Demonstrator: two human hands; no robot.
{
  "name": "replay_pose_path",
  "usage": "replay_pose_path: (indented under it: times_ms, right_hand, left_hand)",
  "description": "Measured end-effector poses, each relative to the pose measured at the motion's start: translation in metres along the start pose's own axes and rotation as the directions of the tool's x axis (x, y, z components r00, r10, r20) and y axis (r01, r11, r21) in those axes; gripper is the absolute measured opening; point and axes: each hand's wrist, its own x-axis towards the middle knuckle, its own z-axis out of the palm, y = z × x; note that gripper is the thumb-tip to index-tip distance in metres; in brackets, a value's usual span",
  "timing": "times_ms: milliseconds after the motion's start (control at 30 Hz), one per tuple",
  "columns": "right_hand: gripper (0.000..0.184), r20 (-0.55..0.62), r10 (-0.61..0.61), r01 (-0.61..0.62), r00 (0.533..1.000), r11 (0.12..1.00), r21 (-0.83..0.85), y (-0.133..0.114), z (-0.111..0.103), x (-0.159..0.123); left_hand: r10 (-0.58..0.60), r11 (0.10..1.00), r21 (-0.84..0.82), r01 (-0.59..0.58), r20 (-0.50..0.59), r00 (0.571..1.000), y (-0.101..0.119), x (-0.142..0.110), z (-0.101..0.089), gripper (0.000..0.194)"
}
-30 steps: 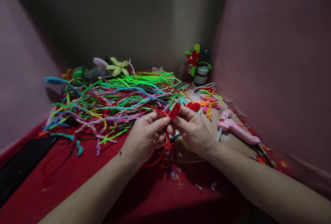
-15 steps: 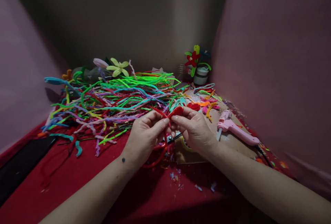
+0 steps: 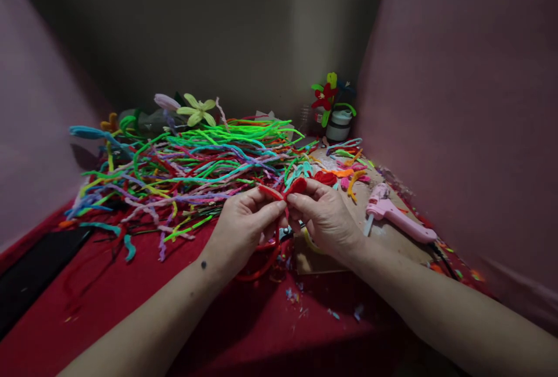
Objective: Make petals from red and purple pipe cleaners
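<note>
The left hand and right hand, thumbs closed against fingers, pinch red pipe-cleaner petals near the cardboard's left edge; a hot-glue gun lies by its right.

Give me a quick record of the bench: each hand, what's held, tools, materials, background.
left hand: fingertips pinched on the red fuzzy piece
right hand: fingertips pinched on the same piece, near its upright petal-like part
tools: pink glue gun right of the right hand; scissors below the hands, partly hidden
materials: pile of multicoloured fuzzy stems, beyond and left of the hands
surface: red cloth, with cardboard on it
background: pale yellow flower behind the pile; red flower beside a lidded jar
</note>
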Motion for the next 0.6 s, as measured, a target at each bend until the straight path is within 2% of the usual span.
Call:
replay_pose_path:
  times_ms: [200, 367, 600]
  right_hand:
    - [0.006, 0.011, -0.005, 0.005, 1.000, 0.999, 0.044, 0.002, 0.001, 0.000]
    - [0.008, -0.047, 0.027, -0.030, 0.999, 0.997, -0.066, -0.001, 0.005, -0.002]
    - [0.009, -0.106, 0.063, -0.085, 0.992, 0.970, -0.226, -0.001, 0.009, -0.005]
  left_hand:
    - [0.089, 0.996, 0.006, -0.089, -0.035, 0.995, 0.002, -0.002, 0.007, 0.011]
    - [0.069, 0.997, 0.053, -0.064, -0.096, 0.993, -0.002, -0.002, 0.007, 0.012]
    - [0.101, 0.980, 0.189, -0.066, -0.183, 0.978, -0.012, 0.000, 0.010, 0.011]
